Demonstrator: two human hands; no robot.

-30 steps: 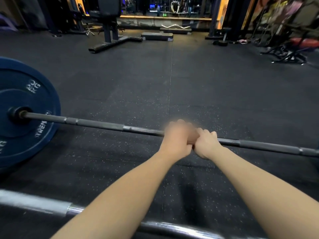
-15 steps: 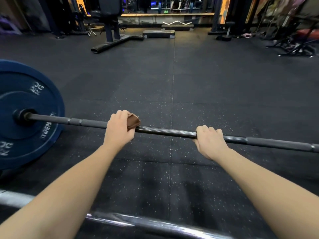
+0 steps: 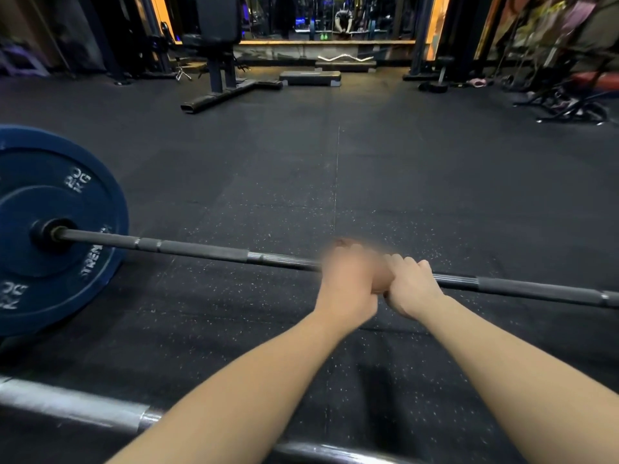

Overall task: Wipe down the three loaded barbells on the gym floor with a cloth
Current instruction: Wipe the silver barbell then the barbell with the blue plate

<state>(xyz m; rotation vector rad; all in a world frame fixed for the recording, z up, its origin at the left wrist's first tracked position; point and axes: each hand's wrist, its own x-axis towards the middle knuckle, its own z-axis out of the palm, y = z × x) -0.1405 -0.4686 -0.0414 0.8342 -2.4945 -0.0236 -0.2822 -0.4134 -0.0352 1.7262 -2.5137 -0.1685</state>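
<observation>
Gripping the dark barbell (image 3: 201, 251) near mid-shaft with the right hand (image 3: 412, 287), fingers curled over the top. Touching it on the same bar: left hand (image 3: 348, 277), smeared by blur, grasp impossible to tell. Lying across the rubber floor (image 3: 335, 162), blue plate (image 3: 50, 182) on its left end. Nearer, under the forearms, a chrome bar (image 3: 67, 403).

Ahead of me the black speckled rubber floor (image 3: 435, 182) runs up to a mirror (image 3: 328, 18) at the top of the frame. A low grey step platform (image 3: 310, 77) lies there, in front of a zigzag silver curl bar (image 3: 341, 57). Left of them stands a black padded bench (image 3: 217, 35) on a T-shaped base, and at upper right I see dark frames with a red pad (image 3: 593, 80) and something small and pink (image 3: 475, 82).
</observation>
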